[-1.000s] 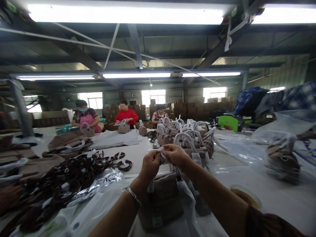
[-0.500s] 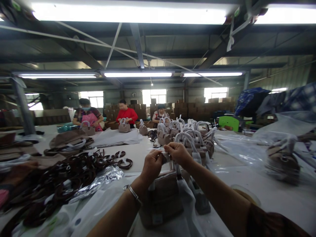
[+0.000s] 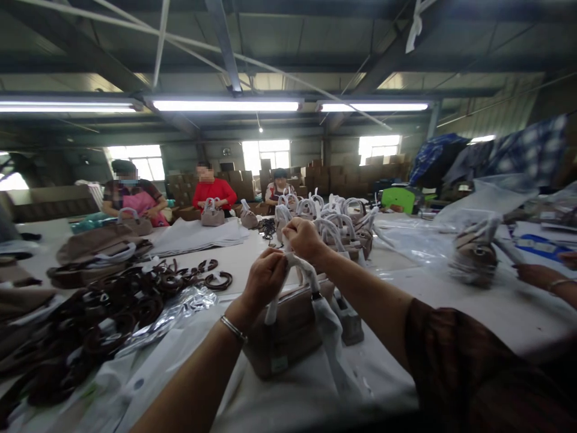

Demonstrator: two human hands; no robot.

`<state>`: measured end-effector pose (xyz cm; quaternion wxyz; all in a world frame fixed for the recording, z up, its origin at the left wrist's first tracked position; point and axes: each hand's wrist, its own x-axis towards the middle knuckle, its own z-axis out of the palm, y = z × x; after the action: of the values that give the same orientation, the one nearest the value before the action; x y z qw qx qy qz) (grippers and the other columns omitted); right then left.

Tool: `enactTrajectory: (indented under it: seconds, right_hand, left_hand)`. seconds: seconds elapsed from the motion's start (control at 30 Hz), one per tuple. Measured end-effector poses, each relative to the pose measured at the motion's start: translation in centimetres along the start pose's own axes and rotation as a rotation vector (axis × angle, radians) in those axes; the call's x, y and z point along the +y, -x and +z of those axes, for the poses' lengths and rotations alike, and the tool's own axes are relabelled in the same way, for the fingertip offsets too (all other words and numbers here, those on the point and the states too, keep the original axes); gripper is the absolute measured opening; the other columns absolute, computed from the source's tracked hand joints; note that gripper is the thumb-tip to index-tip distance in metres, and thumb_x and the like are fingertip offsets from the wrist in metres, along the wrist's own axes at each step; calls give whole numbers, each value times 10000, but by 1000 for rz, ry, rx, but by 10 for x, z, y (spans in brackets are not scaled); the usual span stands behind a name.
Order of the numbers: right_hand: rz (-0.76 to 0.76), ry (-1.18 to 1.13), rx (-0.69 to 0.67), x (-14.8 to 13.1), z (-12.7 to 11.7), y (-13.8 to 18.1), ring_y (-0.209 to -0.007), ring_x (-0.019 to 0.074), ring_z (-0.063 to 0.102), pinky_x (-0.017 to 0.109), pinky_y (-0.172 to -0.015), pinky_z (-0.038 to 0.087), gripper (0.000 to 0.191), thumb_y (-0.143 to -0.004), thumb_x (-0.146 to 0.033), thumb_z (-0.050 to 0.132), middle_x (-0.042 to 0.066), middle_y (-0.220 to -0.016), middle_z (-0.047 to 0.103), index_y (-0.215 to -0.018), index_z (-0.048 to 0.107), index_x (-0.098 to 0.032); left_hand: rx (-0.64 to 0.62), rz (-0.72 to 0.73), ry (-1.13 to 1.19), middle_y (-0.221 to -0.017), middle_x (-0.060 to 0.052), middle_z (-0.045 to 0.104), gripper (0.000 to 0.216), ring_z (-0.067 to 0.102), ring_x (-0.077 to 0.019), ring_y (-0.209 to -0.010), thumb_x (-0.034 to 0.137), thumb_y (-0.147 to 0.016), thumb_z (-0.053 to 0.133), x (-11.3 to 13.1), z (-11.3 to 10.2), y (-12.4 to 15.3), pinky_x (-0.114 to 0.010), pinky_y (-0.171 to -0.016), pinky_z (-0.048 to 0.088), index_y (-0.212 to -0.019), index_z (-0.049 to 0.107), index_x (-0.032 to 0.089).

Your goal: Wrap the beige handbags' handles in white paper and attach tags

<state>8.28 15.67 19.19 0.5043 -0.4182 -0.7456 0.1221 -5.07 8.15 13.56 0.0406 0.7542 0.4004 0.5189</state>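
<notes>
A taupe handbag stands in front of me on the table. White wrapping covers its arched handle, and a loose white length hangs down the bag's right side. My left hand is closed, its fingertips pinching the wrapped handle near the top of the arch. Just above and to the right, my right hand is closed in a pinch on the white wrapping. Its fingertips partly hide what they grip. Close behind the bag stands a small grey-taupe piece, partly covered by my right forearm.
Dark brown straps lie heaped at left beside crinkled clear plastic. Several wrapped handbags crowd the table beyond my hands. A plastic-covered bag stands at right, near another person's hand. Three people work across the table.
My view has tipped downward and shifted right. My hands have moved from close together to slightly apart, the right now higher than the left. The handle's arch shows more clearly.
</notes>
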Motion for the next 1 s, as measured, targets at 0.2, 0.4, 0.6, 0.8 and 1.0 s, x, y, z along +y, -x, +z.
enactTrajectory:
  seconds: [0.2, 0.4, 0.6, 0.8, 1.0]
  right_hand:
    - [-59, 6, -36, -3, 1, 1, -634, 135, 543, 247, -612, 384, 123, -816, -214, 607, -3, -646, 610, -713, 647, -160]
    - [-59, 72, 66, -1, 4, 1, -679, 153, 550, 272, -668, 404, 119, -819, -223, 600, 8, -678, 614, -725, 645, -166]
    - [59, -187, 94, 33, -6, 7, -609, 123, 551, 243, -634, 440, 144, -839, -267, 560, -14, -645, 611, -777, 632, -158]
    - [238, -264, 230, 97, -42, 93, -674, 158, 617, 269, -657, 484, 207, -820, -350, 567, 16, -719, 669, -877, 649, -168]
    - [536, -259, 131, 149, -29, 233, -661, 189, 638, 288, -637, 489, 174, -817, -280, 519, 39, -712, 674, -848, 657, -178]
  left_hand:
    - [79, -42, -24, -921, -45, 667, 264, 599, -123, -700, 339, -852, 641, 2, 3, 4, -243, -648, 477, -1070, 627, 191]
    - [-69, 86, -15, -758, -32, 619, 173, 582, -136, -701, 275, -866, 605, 12, 3, -9, -261, -675, 474, -743, 670, 173]
    - [-237, -45, 8, -1208, -91, 627, 452, 601, -222, -1100, 394, -813, 670, -2, -20, 6, -346, -937, 485, -1226, 608, 223]
    - [-507, -427, -232, -1230, -83, 654, 617, 598, -299, -1131, 531, -714, 698, -46, -54, 70, -402, -951, 491, -1237, 605, 217]
    - [-589, -526, -419, -1055, -72, 716, 551, 654, -297, -973, 567, -722, 629, -41, -40, 77, -383, -849, 506, -1145, 648, 214]
